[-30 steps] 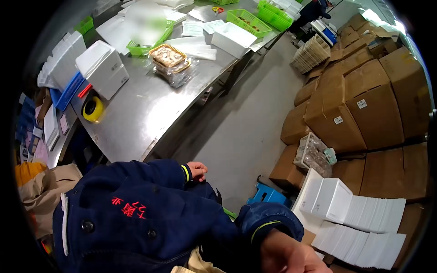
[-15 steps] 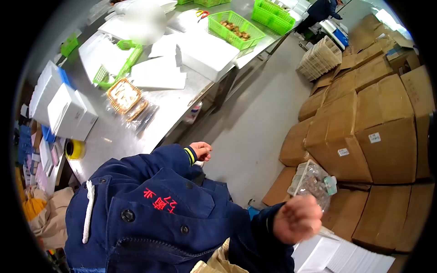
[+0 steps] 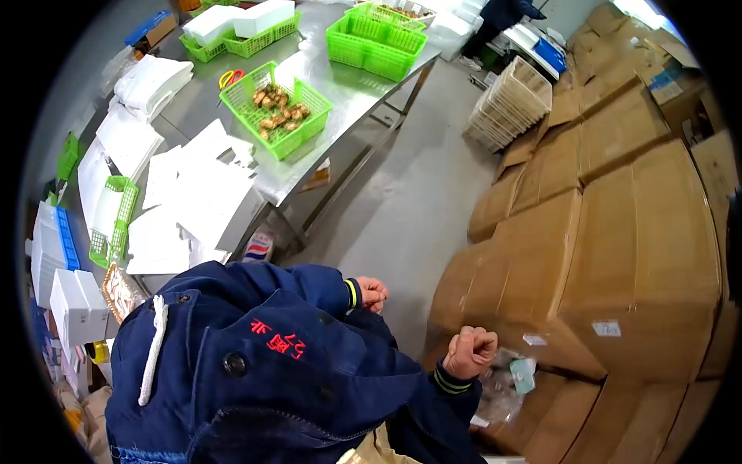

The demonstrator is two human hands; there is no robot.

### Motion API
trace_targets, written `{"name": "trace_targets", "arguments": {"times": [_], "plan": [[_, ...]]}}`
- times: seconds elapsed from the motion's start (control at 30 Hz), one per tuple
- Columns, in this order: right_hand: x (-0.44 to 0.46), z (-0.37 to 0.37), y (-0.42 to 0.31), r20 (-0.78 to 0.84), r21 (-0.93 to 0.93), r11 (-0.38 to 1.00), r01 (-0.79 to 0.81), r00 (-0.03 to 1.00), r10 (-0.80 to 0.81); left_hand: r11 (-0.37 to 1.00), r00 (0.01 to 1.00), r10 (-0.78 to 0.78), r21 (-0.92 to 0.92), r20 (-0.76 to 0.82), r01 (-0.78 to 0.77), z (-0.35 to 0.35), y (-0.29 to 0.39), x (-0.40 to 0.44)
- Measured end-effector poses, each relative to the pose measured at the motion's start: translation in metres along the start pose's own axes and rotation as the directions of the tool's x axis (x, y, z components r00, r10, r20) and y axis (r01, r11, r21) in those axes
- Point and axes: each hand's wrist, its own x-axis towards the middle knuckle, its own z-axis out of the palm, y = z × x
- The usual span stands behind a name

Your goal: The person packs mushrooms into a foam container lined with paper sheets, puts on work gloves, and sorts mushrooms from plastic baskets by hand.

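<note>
Near the middle of the view, my left hand (image 3: 372, 295) hangs in front of the dark blue jacket (image 3: 255, 363), its fingers curled and nothing visible in them. My right hand (image 3: 470, 352) is a loose fist, also with nothing showing in it, in front of the stacked cartons (image 3: 641, 255). Neither hand touches any object. Just beyond and below my right hand lies a clear plastic bag (image 3: 501, 396) with a pale green item (image 3: 523, 375).
On the metal table (image 3: 309, 69) at left are white foam sheets (image 3: 202, 185), a green basket of brown pieces (image 3: 315, 100), empty green baskets (image 3: 376, 45) and a wrapped tray (image 3: 120, 292). White crates (image 3: 510, 104) stand on the floor (image 3: 386, 193); a person (image 3: 502, 17) is at the back.
The view has moved forward along the table, bringing the basket of brown pieces and the cartons closer. My right hand has risen from the bottom edge and closed into a fist.
</note>
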Motion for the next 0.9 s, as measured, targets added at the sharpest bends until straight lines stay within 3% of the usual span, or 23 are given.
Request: {"name": "trace_targets", "arguments": {"times": [0.07, 0.13, 0.2, 0.33, 0.43, 0.6, 0.7, 0.8, 0.9], "plan": [[0.066, -0.004, 0.018, -0.089, -0.068, 0.983, -0.169, 0.983, 0.163, 0.996, 0.998, -0.043, -0.079, -0.056, 0.039, -0.014, 0.020, 0.045], [0.130, -0.009, 0.034, 0.003, -0.080, 0.978, -0.191, 0.981, 0.192, 0.995, 0.992, 0.009, -0.093, -0.127, -0.021, -0.016, 0.077, 0.058], [0.196, 0.006, 0.044, 0.088, -0.213, 0.925, -0.314, 0.937, 0.339, 0.985, 0.974, 0.079, -0.133, -0.213, -0.109, -0.036, 0.116, 0.077], [0.308, 0.058, 0.084, 0.409, -0.343, 0.915, -0.211, 0.843, 0.348, 0.958, 0.866, 0.125, -0.169, -0.485, -0.233, -0.083, 0.196, 0.098], [0.372, 0.105, 0.128, 0.530, -0.428, 0.881, -0.200, 0.734, 0.425, 0.911, 0.807, 0.176, -0.216, -0.564, -0.350, -0.138, 0.232, 0.130], [0.454, 0.133, 0.227, 0.715, -0.550, 0.835, -0.007, 0.513, 0.475, 0.817, 0.670, 0.172, -0.274, -0.722, -0.507, -0.217, 0.317, 0.194], [0.515, 0.154, 0.260, 0.709, -0.578, 0.815, 0.052, 0.527, 0.469, 0.818, 0.670, 0.131, -0.303, -0.731, -0.489, -0.237, 0.381, 0.218], [0.581, 0.182, 0.287, 0.754, -0.547, 0.815, 0.192, 0.536, 0.380, 0.761, 0.578, 0.144, -0.283, -0.803, -0.583, -0.260, 0.427, 0.237], [0.642, 0.220, 0.327, 0.725, -0.599, 0.792, 0.121, 0.502, 0.472, 0.753, 0.467, 0.074, -0.258, -0.881, -0.606, -0.290, 0.458, 0.247]]}}
